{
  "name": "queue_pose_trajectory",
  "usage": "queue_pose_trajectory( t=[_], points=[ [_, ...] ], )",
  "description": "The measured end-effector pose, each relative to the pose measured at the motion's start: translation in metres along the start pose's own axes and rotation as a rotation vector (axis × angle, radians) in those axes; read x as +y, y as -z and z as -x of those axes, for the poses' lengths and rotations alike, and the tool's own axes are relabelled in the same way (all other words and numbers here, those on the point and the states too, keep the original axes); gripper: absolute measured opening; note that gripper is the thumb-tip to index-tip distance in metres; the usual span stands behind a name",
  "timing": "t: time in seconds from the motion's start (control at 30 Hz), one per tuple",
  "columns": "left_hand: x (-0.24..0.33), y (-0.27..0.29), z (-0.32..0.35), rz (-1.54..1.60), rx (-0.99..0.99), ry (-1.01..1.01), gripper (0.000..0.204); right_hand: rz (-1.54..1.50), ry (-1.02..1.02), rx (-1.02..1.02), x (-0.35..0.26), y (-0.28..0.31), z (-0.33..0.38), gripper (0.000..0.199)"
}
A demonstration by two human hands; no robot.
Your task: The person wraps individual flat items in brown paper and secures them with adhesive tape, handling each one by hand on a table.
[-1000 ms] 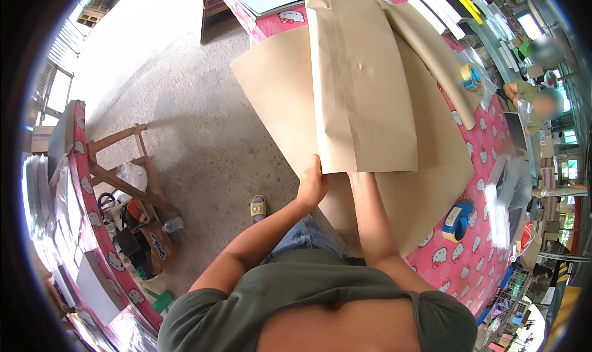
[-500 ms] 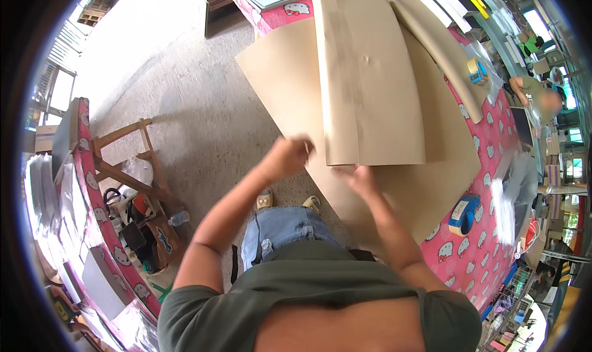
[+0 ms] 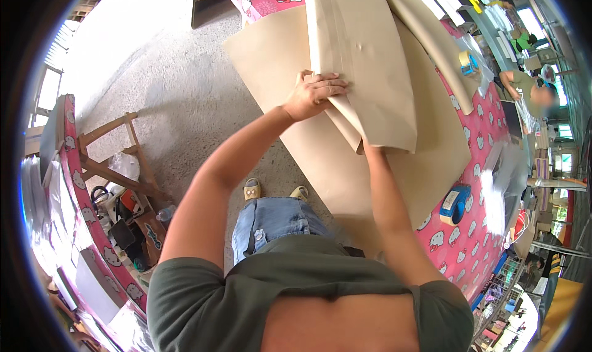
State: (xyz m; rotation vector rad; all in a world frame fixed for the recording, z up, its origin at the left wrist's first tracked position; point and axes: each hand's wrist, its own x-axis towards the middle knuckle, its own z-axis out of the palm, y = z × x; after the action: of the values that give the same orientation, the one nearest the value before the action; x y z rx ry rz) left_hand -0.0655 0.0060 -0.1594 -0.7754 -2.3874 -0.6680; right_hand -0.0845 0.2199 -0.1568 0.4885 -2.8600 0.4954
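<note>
A large brown paper sheet [image 3: 364,50] is folded into a wide flat sleeve on top of another brown paper sheet [image 3: 431,167]. My left hand [image 3: 317,94] grips the sleeve's left folded edge, its fingers lying over the top of the paper. Below that hand the edge is creased and bent inward. My right forearm [image 3: 391,198] reaches into the near open end of the sleeve. The paper hides the right hand and its fingers.
A rolled brown paper [image 3: 431,47] lies at the right of the sheets. Blue tape rolls [image 3: 455,204] rest on the pink patterned table cover [image 3: 453,244]. A wooden stand [image 3: 111,130] is on the floor at left. Another person [image 3: 524,87] is at the far right.
My left hand has moved up and right onto the sleeve's left edge. The right hand has slid inside the sleeve's near end, and the paper edge there has bent.
</note>
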Motion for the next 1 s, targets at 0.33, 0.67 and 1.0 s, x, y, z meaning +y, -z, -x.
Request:
queue_pose_trajectory(
  t=[0.33, 0.67, 1.0],
  points=[
    [0.007, -0.005, -0.003, 0.302, 0.156, 0.626, 0.102, -0.002, -0.006, -0.015, 0.046, 0.002, 0.006, 0.024],
    [0.070, -0.074, -0.018, -0.016, 0.280, 1.361, 0.086, -0.097, -0.045, 0.006, 0.063, 0.013, 0.010, 0.022],
    [0.138, 0.086, -0.043, 1.376, -0.540, 0.854, 0.021, -0.010, -0.248, 0.350, 0.137, 0.085, 0.142, 0.057]
  ],
)
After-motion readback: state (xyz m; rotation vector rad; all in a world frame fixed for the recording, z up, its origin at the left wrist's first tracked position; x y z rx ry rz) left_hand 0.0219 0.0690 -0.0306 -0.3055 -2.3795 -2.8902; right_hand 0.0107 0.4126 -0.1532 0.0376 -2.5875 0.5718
